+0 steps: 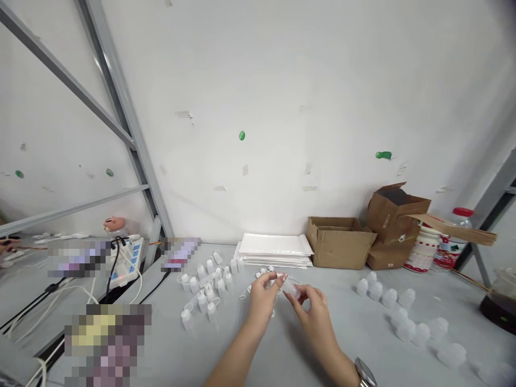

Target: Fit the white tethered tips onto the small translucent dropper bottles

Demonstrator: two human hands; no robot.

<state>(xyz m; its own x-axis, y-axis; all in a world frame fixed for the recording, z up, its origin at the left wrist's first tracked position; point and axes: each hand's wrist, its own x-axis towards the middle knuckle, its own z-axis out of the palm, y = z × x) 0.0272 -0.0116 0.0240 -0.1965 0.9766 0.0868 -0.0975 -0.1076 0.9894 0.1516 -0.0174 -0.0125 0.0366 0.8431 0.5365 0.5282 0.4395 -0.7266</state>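
Note:
Between my two hands is a small translucent bottle (291, 290), tilted over the grey table (161, 333). My left hand (264, 293) pinches its upper end with thumb and fingers. The lower end is gripped by my right hand (312, 309), with thumb and fingertips around it. White loops and small cap pieces lie just behind and beside my fingers, partly hidden. To the left stand several small white-capped bottles (202, 301) in a loose group. Several translucent bottles without caps (389, 297) are spread on the right side.
White flat packets (274, 245) are stacked by the wall, beside an open cardboard box (341, 247) and a brown paper bag (389, 231). A power strip (126, 260) with cables is at left. A dark-filled container (500, 306) stands at the right edge.

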